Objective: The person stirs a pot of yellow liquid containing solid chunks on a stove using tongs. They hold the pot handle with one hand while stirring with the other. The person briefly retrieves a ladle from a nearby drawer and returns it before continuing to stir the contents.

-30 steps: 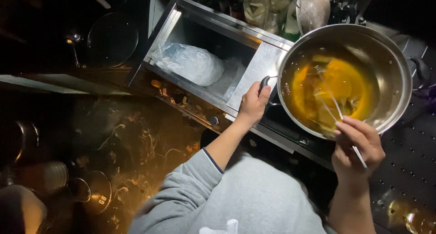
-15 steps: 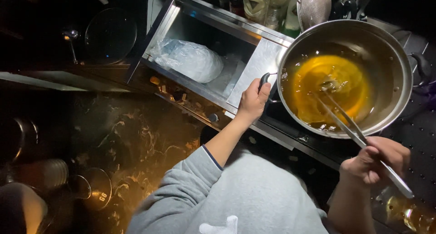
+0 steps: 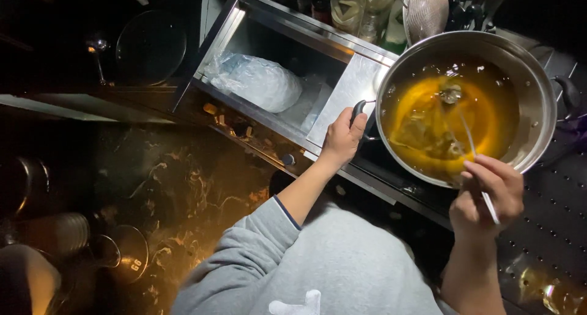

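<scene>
Here, hands clamp the amber-broth pot point(image 3: 541, 101) handle point(image 3: 359, 112) and chopsticks point(image 3: 477, 162).

Your left hand point(image 3: 342, 137) grips the black side handle point(image 3: 357, 111) of the large steel pot point(image 3: 538, 88); your right hand point(image 3: 488, 192) holds thin metal chopsticks point(image 3: 472, 145) in its amber liquid point(image 3: 422, 107).

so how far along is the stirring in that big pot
Done: the steel pot already holds amber liquid with dark pieces floating in it. In hand: the left hand grips the pot's black handle, and the right hand holds a thin utensil dipped into the liquid. Left: the pieces are still in the pot and nothing has been lifted out; whether it is cooked cannot be told.
</scene>
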